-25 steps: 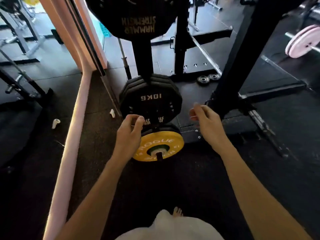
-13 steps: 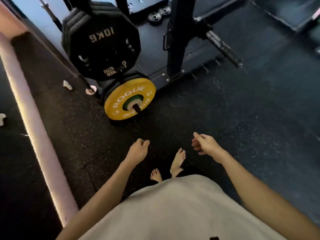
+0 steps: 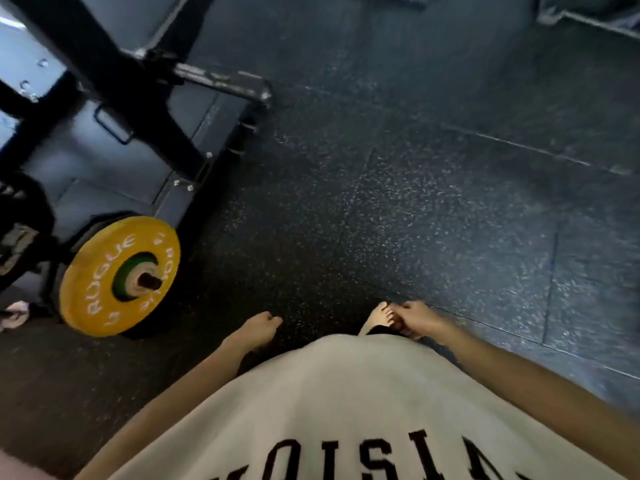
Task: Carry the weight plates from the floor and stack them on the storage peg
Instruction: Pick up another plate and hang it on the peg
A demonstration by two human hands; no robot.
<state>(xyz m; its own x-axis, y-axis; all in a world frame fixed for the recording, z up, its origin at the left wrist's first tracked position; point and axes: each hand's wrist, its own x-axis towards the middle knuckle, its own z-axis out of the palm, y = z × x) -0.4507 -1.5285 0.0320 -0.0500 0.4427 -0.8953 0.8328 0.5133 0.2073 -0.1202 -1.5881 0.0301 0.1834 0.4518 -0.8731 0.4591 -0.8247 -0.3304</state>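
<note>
A yellow Rogue weight plate (image 3: pixel 119 277) hangs on a low storage peg (image 3: pixel 149 281) at the left, with a green plate and darker plates behind it. A bigger black plate (image 3: pixel 19 233) shows partly at the left edge. My left hand (image 3: pixel 258 330) hangs low in front of my shirt, fingers curled, holding nothing. My right hand (image 3: pixel 417 320) hangs at the right of my body, fingers loosely bent and empty, above my bare foot (image 3: pixel 377 318). No loose plate lies on the floor in view.
The black rack frame (image 3: pixel 114 64) rises at the upper left, with a bare steel peg (image 3: pixel 221 79) sticking out to the right. Speckled rubber floor tiles (image 3: pixel 433 188) fill the middle and right. My beige shirt (image 3: pixel 346 410) covers the bottom.
My hands have come away from the black 10 kg plate and dropped to my sides. My view has swung down and to the right, so the rack has slid to the left.
</note>
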